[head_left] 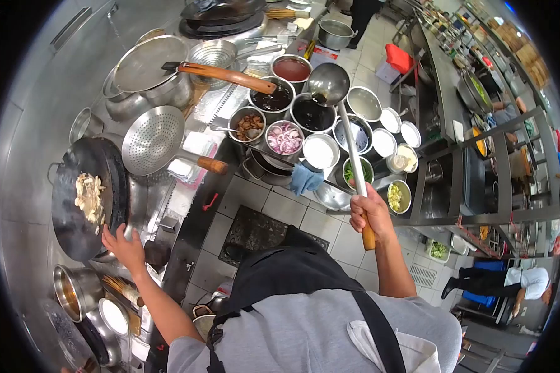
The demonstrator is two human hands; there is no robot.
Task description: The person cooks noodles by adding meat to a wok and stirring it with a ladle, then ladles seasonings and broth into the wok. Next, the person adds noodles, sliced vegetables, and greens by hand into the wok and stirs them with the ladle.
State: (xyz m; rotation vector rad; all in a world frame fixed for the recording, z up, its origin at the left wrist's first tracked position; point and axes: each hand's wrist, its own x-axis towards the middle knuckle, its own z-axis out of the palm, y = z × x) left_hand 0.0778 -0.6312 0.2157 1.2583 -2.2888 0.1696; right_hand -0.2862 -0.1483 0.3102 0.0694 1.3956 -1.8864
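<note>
My right hand [372, 212] is wrapped round the handle of a long ladle [353, 146], near its wooden end. The ladle's bowl is over the sauce containers, with a little dark liquid in it. Beneath and beside it stand a pot of dark sauce [311, 117] and a pot of red sauce [291, 69]. On the left, my left hand [126, 250] has its fingers spread at the near rim of a black wok [71, 217]. A short metal piece shows by its fingers; whether they touch it I cannot tell. Pale sliced food [91, 199] lies in the wok.
A perforated strainer [152, 140] with a wooden handle rests beside the wok. Nearby are sliced red onions [284, 138], browned pieces [249, 124] and white-filled bowls [321, 151]. A metal shelf rack [479, 217] stands to the right. Another person [516, 285] stands beyond it.
</note>
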